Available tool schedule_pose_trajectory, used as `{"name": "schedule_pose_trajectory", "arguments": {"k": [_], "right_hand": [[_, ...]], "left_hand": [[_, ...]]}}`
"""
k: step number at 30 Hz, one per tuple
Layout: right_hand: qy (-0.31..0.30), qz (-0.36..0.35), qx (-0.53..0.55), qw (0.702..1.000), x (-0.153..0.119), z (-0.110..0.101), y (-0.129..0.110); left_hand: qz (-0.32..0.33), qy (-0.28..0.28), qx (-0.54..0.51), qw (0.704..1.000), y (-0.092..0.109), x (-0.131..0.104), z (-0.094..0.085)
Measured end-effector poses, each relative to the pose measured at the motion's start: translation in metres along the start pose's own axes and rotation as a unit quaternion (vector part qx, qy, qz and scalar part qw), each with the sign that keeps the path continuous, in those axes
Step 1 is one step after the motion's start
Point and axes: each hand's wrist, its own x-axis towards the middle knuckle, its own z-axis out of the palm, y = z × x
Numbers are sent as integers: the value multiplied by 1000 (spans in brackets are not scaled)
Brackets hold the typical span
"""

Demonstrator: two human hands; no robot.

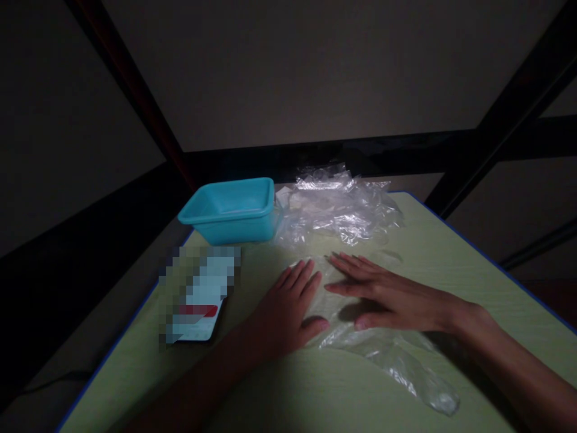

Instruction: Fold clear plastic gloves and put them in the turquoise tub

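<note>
A thin clear plastic bag (387, 352) lies spread on the light green table (288, 400), one crumpled end reaching toward the lower right. My left hand (291, 310) rests with its fingers spread at the bag's left side, palm down. From the right, my right hand (376, 291) reaches over the bag with fingers stretched out, its fingertips near those of my left hand. Neither hand grips anything. Behind them sits a heap of crumpled clear plastic bags (342, 207).
A turquoise plastic basket (234, 225) stands at the table's back left. In front of it lies a phone (198, 322) with a lit, partly blurred screen. The table has a blue edge, with a dark-framed wall behind it.
</note>
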Motion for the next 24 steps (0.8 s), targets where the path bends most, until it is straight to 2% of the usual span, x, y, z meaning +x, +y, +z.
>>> {"name": "schedule_pose_trajectory", "arguments": {"k": [4, 6, 9, 13, 15, 17, 19, 22, 24], "right_hand": [[-16, 17, -5, 1000, 0, 2, 4], [5, 31, -20, 999, -1, 4, 7], [78, 76, -74, 991, -1, 7, 13], [182, 164, -163, 956, 0, 8, 19], [230, 185, -176, 939, 0, 6, 18], [273, 169, -157, 934, 0, 2, 13], [290, 109, -110, 944, 1, -2, 5], [252, -6, -41, 967, 4, -2, -9], [210, -48, -20, 976, 8, 1, -16]], "left_hand": [[5, 6, -4, 1000, -1, -1, 1], [5, 9, -14, 1000, -1, -1, 1], [3, 3, -15, 1000, 1, -1, 0], [2, -7, 6, 1000, 5, -1, -2], [9, -1, 14, 1000, 6, -2, -2], [16, 6, 21, 1000, 7, -2, -3], [18, 13, 30, 999, 8, -1, -4], [19, 34, 39, 998, 11, 0, -5], [20, 54, 37, 998, 12, 1, -5]]}}
